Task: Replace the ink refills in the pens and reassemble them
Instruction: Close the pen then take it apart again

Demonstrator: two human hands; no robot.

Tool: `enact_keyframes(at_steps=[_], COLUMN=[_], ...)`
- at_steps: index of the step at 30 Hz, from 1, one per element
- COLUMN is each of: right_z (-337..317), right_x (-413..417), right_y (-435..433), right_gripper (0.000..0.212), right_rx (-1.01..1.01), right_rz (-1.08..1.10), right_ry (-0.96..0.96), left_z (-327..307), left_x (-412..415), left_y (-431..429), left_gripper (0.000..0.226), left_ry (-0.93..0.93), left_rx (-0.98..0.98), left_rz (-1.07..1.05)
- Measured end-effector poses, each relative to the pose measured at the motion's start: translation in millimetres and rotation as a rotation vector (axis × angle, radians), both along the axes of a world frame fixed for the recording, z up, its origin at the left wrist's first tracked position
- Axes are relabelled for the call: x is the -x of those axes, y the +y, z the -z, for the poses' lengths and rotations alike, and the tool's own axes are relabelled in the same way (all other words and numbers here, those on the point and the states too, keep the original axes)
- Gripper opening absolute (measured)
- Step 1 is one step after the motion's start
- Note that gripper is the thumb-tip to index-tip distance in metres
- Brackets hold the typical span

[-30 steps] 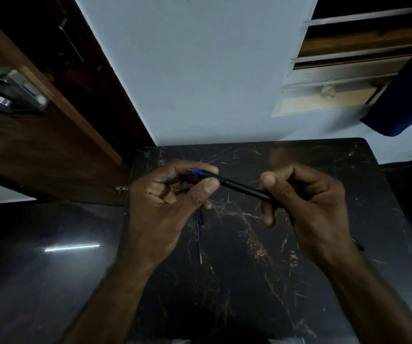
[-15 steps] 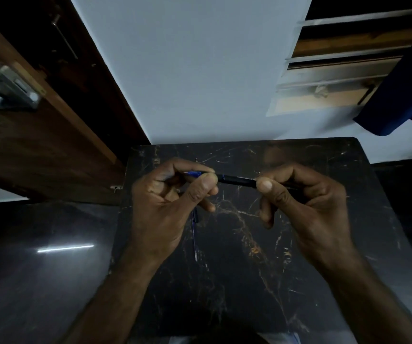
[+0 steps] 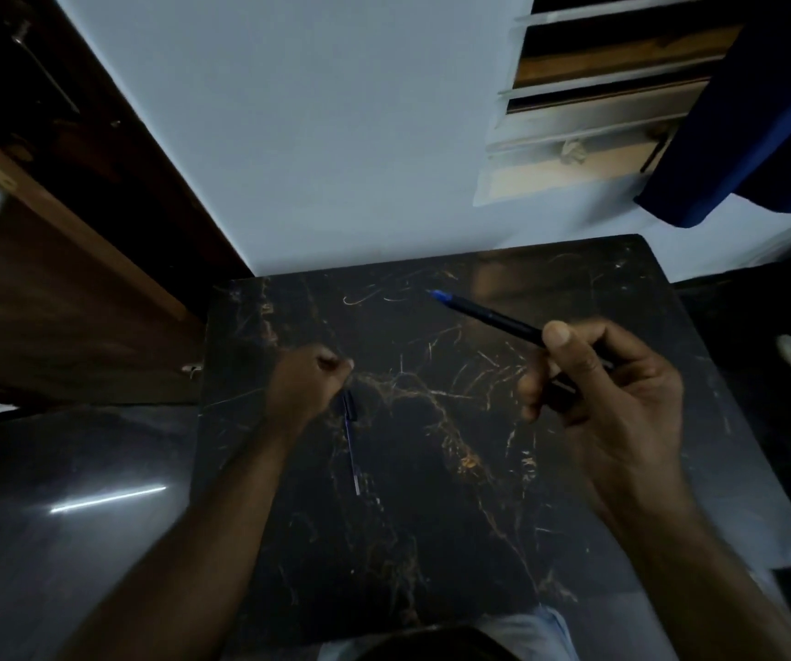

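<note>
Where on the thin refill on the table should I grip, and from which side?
Probably pinch the refill mid-shaft from above, fingertips on its two long sides: it lies flat on the table, its far end beside the left hand.

Left hand [image 3: 305, 386] has let go of the pen [image 3: 488, 317]; earlier it pinched the blue tip end. It has dropped to the worktop [image 3: 431, 541], fingers curled, motion-blurred, just above the dark top end of the refill [image 3: 351, 446] lying there; contact with the refill cannot be told. Pen now held by the right hand [image 3: 608, 393] alone. The grip is unchanged in kind, thumb over the barrel, but the hand has moved right and away from the left. Blue tip now free, pointing up-left over the far part of the worktop, well apart from the left hand.
</note>
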State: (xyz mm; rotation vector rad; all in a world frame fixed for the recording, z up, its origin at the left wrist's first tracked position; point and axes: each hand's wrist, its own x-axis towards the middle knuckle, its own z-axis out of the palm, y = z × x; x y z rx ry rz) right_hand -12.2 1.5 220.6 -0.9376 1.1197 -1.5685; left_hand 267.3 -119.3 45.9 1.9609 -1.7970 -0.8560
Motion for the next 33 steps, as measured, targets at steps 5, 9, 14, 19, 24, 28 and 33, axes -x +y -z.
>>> enact_keyframes(at_steps=[5,9,14,19,24,28,33], right_z=[11,18,20,19,20,20,17], right_x=[18,23,26,27,22,18,20], right_y=[24,37,41,38,35,35,37], right_gripper=[0.018,0.023,0.026,0.027,0.03,0.029,0.029], right_rx=[-0.079,-0.124,-0.153,-0.149,-0.15,-0.143,-0.084], right_rz=[0.056,0.068,0.075,0.073,0.064,0.064,0.138], right_ry=[-0.004,-0.014,-0.009,-0.004,-0.022,-0.007,0.074], left_z=[44,57,59,57,44,19,-60], left_x=[-5,-3,-2,-4,11,46,75], left_y=[-17,-20,-23,-23,-4,24,56], left_gripper=[0.051,0.063,0.056,0.049,0.045,0.028,0.03], left_ry=[-0.401,-0.482,-0.436,-0.327,-0.235,0.305,1.162], left_rx=[-0.358,-0.436,-0.454,-0.385,-0.289,-0.379,-0.37], left_rz=[0.057,0.115,0.097,0.06,0.07,-0.164,-0.309])
